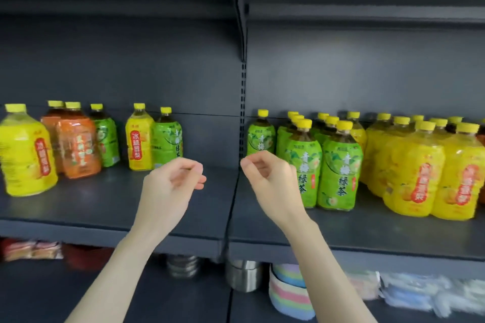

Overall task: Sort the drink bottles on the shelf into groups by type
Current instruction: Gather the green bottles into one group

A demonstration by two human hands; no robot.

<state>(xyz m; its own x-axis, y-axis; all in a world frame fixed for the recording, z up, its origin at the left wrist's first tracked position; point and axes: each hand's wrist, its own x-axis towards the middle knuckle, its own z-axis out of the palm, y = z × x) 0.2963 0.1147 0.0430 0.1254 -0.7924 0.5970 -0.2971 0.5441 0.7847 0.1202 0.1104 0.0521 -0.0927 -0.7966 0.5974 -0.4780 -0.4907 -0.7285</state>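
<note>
Six unsorted bottles (78,147) are stood upright on the left bay of the shelf (105,204). Of these, the nearest green tea bottle (168,139) is found just beyond the left hand (173,178), which is judged the nearer. The sorted green group (338,165) is set beside the right hand (265,173). Both hands are held loosely curled, with nothing grasped.
</note>
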